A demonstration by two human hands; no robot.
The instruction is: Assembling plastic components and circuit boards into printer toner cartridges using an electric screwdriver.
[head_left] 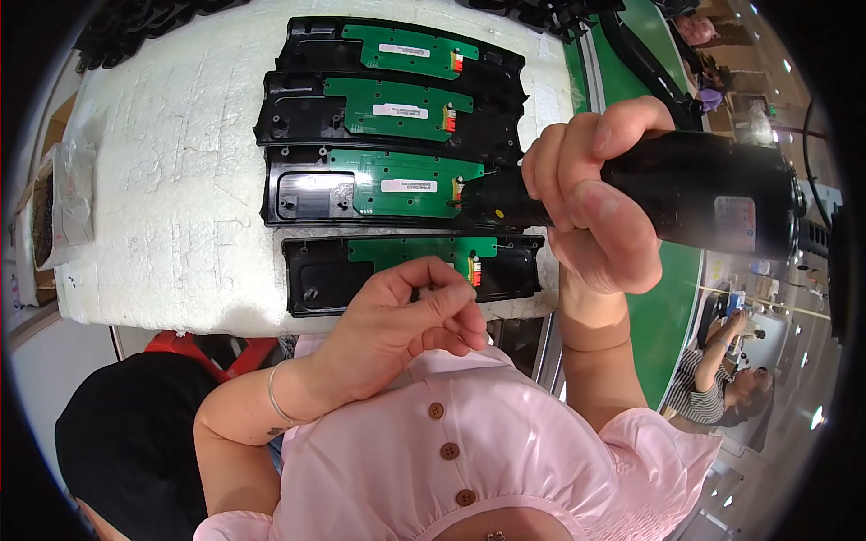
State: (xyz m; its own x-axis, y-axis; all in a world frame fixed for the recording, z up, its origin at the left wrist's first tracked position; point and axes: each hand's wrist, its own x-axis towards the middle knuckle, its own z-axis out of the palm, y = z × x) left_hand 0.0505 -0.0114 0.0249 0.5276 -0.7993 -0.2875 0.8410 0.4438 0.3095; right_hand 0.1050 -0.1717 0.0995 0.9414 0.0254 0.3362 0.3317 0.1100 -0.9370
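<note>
My right hand (pixel 591 180) is closed around a thick black electric screwdriver (pixel 713 194). Its tip points left and meets the right end of a green circuit board (pixel 379 185), beside a small red and white connector. That board lies in the third black plastic panel (pixel 302 197) from the top. Over the nearest black panel (pixel 311 279), my left hand (pixel 406 316) is curled, thumb against fingers. A tiny dark bit shows between them, too small to name. The hand hides part of that panel's green board (pixel 415 248).
Two more black panels with green boards, the top one (pixel 316 43) and the second (pixel 293 104), lie farther back on white foam (pixel 171 180). A clear plastic bag (pixel 68 203) is at the left. Dark parts (pixel 135 32) line the far edge. A person in a black cap (pixel 144 424) is close at lower left.
</note>
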